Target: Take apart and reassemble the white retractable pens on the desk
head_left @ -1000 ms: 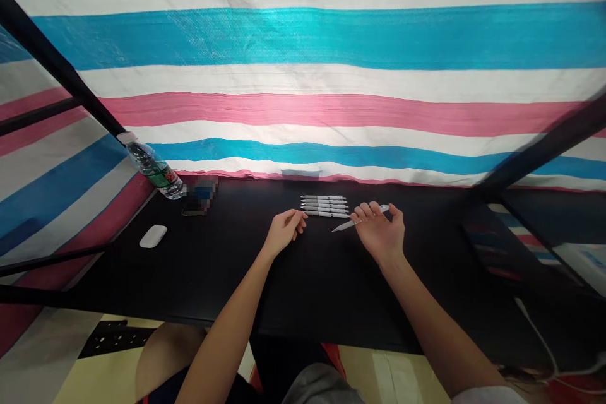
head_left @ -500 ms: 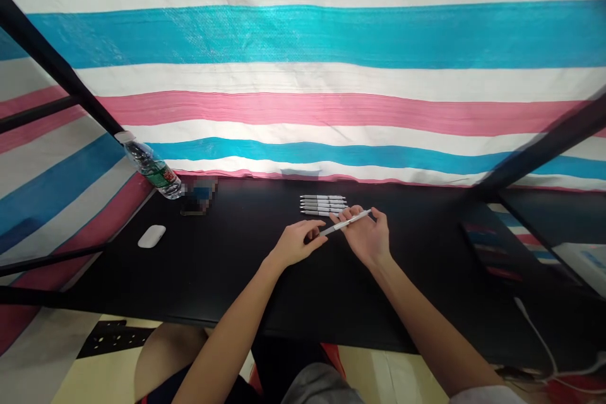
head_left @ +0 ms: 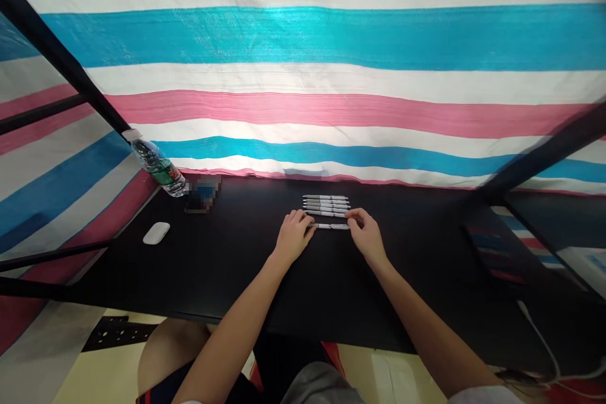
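Observation:
A white pen (head_left: 331, 226) lies level just in front of a row of several similar white pens (head_left: 326, 205) on the black table. My left hand (head_left: 292, 233) has the pen's left end between thumb and fingers. At the other end, my right hand (head_left: 367, 235) pinches the same pen, its index fingertip close to the nearest pen of the row. The pens in the row lie side by side, roughly parallel.
A water bottle (head_left: 158, 167) leans at the back left, beside a blurred-out dark object (head_left: 203, 196). Nearer stands a white earbud case (head_left: 156, 233). A white cable (head_left: 540, 334) runs along the right side of the black table (head_left: 227, 278). Striped sheeting hangs behind.
Both hands have brought the pen down from a tilted, raised hold to level, close in front of the row. My right hand has turned from palm up to palm down.

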### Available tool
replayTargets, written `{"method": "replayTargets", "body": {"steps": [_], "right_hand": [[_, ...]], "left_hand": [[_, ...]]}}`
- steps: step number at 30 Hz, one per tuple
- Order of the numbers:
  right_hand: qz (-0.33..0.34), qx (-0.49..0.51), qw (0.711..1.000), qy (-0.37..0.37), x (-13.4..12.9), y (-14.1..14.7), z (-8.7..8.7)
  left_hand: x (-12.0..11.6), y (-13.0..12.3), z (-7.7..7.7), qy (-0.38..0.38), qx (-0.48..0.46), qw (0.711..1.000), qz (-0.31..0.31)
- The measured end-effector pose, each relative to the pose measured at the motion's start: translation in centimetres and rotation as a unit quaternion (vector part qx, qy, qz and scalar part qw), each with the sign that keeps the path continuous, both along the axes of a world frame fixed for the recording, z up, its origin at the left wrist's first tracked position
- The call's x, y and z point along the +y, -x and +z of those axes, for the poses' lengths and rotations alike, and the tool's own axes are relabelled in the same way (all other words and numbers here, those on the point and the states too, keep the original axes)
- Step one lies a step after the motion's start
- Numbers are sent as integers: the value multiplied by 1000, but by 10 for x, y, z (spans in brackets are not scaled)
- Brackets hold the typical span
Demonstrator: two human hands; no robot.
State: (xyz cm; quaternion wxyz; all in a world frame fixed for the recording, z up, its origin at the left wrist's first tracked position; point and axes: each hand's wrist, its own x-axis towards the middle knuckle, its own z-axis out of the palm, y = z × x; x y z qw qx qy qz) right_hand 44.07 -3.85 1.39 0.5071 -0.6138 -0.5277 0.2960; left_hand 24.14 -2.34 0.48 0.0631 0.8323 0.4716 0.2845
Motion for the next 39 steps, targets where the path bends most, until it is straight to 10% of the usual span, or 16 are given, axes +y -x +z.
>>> {"method": "replayTargets", "body": {"steps": [11,24,39], "right_hand": [[53,-253,964,-60,4,20,-41],[104,-461,881,-1,76,4,-35],[79,-402,906,-105,-53,33,-44]], "left_hand": [[10,-9,-7,-2,-29,999,30],[52,-24,-12,39,92,994,35],[-69,-2,-14,-8,49,998,25]]}}
